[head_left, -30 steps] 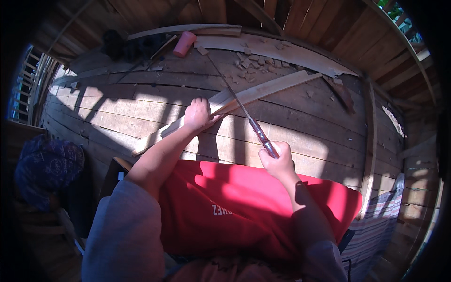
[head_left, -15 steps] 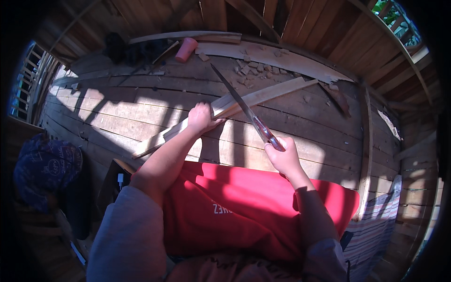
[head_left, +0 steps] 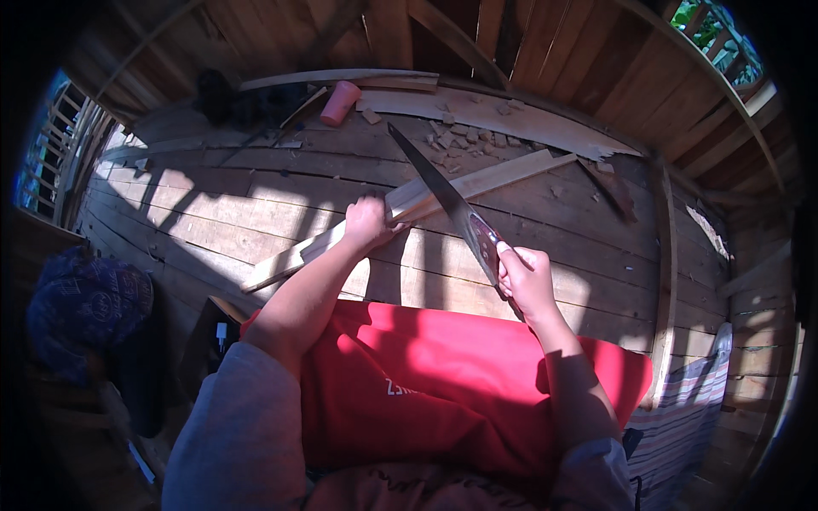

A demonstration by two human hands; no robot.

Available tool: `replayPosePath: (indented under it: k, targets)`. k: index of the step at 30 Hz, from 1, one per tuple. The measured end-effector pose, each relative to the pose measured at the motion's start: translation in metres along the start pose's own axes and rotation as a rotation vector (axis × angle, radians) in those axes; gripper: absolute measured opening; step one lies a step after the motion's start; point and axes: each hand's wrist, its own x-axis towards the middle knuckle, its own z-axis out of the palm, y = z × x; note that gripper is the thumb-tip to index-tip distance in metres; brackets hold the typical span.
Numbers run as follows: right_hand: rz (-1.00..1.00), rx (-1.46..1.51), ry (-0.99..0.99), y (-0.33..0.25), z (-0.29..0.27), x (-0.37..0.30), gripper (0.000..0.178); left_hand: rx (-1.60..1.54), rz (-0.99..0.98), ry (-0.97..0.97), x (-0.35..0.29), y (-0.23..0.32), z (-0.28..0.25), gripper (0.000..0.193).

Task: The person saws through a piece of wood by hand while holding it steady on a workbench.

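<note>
Near the frame's centre, the left hand (head_left: pixel 368 223) grips a long pale wooden strip (head_left: pixel 477 180) that slants from lower left to upper right over the plank floor (head_left: pixel 213 204). The right hand (head_left: pixel 526 281) is closed around the handle of a handsaw (head_left: pixel 443 198), whose blade crosses the strip just beside the left hand. Bare planks lie open to the left, while wood chips (head_left: pixel 464 140) and a pink cup (head_left: pixel 339 102) sit at the top by the wall.
</note>
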Motion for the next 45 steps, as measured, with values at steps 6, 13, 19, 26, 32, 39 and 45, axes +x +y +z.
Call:
replayPosePath:
  k: [6, 13, 19, 26, 32, 39, 45]
  targets:
    - [-0.068, -0.062, -0.001, 0.002, -0.005, 0.011, 0.043, 0.016, -0.01, 0.045, 0.002, -0.002, 0.002, 0.078]
    - [-0.058, -0.111, 0.058, 0.01, 0.002, 0.022, 0.053, -0.004, -0.039, -0.009, 0.001, 0.001, -0.008, 0.079]
    - [-0.067, -0.158, 0.102, 0.016, -0.005, 0.025, 0.056, 0.022, 0.043, 0.085, 0.003, -0.003, 0.003, 0.079]
    - [-0.161, -0.332, 0.087, -0.003, 0.004, 0.01, 0.053, 0.001, 0.042, 0.069, 0.007, -0.007, 0.01, 0.075]
    - [-0.068, -0.172, 0.134, 0.005, -0.01, 0.014, 0.053, 0.083, 0.025, 0.071, 0.012, 0.009, 0.006, 0.073]
    - [-0.096, -0.246, 0.129, 0.0, -0.004, 0.01, 0.054, 0.009, -0.04, -0.059, 0.012, 0.015, 0.003, 0.078]
    - [-0.084, -0.177, 0.124, 0.007, -0.007, 0.012, 0.054, -0.098, 0.075, 0.011, 0.018, -0.002, 0.01, 0.077]
